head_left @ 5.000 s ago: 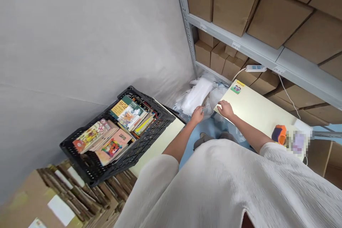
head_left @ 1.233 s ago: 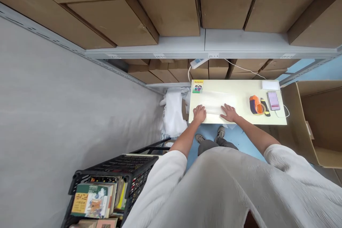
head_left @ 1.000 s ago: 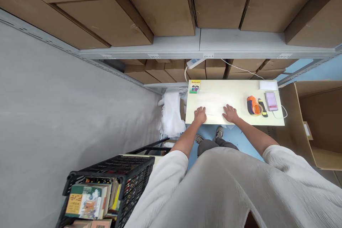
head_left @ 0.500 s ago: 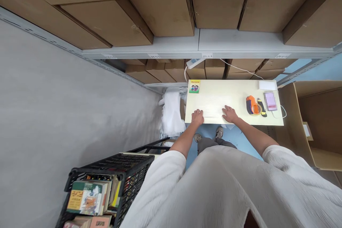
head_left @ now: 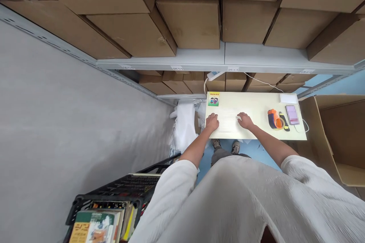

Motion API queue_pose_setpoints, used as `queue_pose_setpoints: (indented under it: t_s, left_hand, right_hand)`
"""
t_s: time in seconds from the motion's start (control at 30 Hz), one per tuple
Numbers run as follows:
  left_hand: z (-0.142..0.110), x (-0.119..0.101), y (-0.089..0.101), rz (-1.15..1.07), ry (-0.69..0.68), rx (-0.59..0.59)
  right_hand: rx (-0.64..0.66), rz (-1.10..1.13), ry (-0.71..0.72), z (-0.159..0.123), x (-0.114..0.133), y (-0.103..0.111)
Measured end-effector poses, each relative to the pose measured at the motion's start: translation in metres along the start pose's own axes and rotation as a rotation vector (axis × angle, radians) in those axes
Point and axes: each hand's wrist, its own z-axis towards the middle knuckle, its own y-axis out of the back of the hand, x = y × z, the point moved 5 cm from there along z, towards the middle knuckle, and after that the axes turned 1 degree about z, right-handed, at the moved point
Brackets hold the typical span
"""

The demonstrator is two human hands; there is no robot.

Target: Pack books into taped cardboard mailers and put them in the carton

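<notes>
My left hand (head_left: 212,122) lies on the left part of a cream tabletop (head_left: 256,132), fingers stretched forward. Further right, my right hand (head_left: 244,120) rests on the same top with its fingers loosely bent. Between the two hands lies a pale, faintly lined sheet (head_left: 227,117); its material is hard to make out. Neither hand appears to grip anything. Beyond my left hand, a small yellow and green booklet (head_left: 213,99) sits at the far left corner. An orange tape dispenser (head_left: 273,118) with a roll of tape stands to the right, beside a black and yellow cutter (head_left: 284,121).
A white box (head_left: 289,98) and a blurred purple item (head_left: 292,115) occupy the table's right end. A large open carton (head_left: 322,133) stands right. Behind are shelves of cardboard boxes (head_left: 191,22). White wrapping (head_left: 184,127) and a black crate (head_left: 114,193) of books are left.
The view has shifted, so the table sits lower and further right. Both hands have slid slightly forward and left over the tabletop. My right hand's fingers are closer together.
</notes>
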Motion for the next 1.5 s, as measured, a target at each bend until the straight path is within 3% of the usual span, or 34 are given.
queue_pose_setpoints:
  t_s: [0.27, 0.43, 0.63, 0.77, 1.07, 1.2, 1.37, 1.5]
  left_hand:
    - [0.049, 0.035, 0.033, -0.138, -0.007, 0.004]
    - [0.073, 0.051, 0.04, -0.237, 0.027, 0.027]
    - [0.091, 0.062, 0.038, -0.32, 0.067, 0.047]
    - [0.097, 0.063, 0.035, -0.395, 0.04, 0.064]
    - [0.111, 0.066, 0.04, -0.626, 0.15, -0.138]
    - [0.109, 0.064, 0.042, -0.714, 0.225, -0.162]
    - [0.102, 0.056, 0.045, -0.811, 0.264, -0.18]
    - [0.092, 0.032, 0.038, -0.808, 0.215, -0.141]
  right_hand:
    - [0.026, 0.256, -0.124, 0.059, 0.06, -0.011]
    - [0.005, 0.381, -0.169, 0.094, 0.1, -0.019]
    - [-0.05, 0.405, -0.112, 0.123, 0.133, -0.024]
    - [-0.018, 0.401, -0.13, 0.125, 0.135, -0.03]
    - [0.005, 0.375, -0.115, 0.121, 0.133, -0.036]
    - [-0.002, 0.383, -0.106, 0.121, 0.132, -0.037]
    - [-0.148, 0.509, -0.179, 0.116, 0.121, -0.025]
    - [-0.258, 0.624, -0.348, 0.1, 0.09, -0.01]
